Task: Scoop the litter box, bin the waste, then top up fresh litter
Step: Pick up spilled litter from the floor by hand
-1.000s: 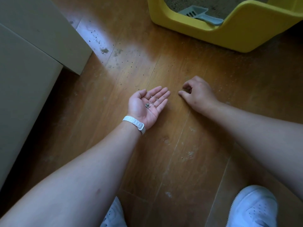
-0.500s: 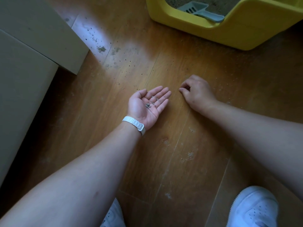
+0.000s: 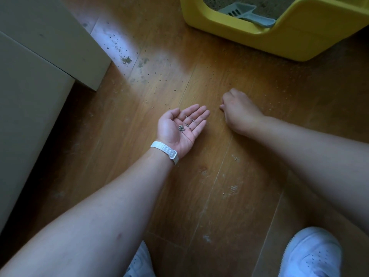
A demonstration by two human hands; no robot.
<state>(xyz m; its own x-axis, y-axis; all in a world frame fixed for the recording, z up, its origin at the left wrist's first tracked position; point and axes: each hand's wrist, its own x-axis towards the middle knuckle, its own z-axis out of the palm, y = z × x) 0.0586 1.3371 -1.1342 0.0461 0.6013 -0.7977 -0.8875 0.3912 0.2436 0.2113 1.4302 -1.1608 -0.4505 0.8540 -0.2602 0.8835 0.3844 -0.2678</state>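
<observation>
Text, labels, brands: none can be read.
Numbers, signs: none can be read.

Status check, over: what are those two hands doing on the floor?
Left hand open, palm up, litter grains on it. Right hand curled at the floor, any pinch hidden. Scoop lying in yellow litter box. Stray grains ahead.
</observation>
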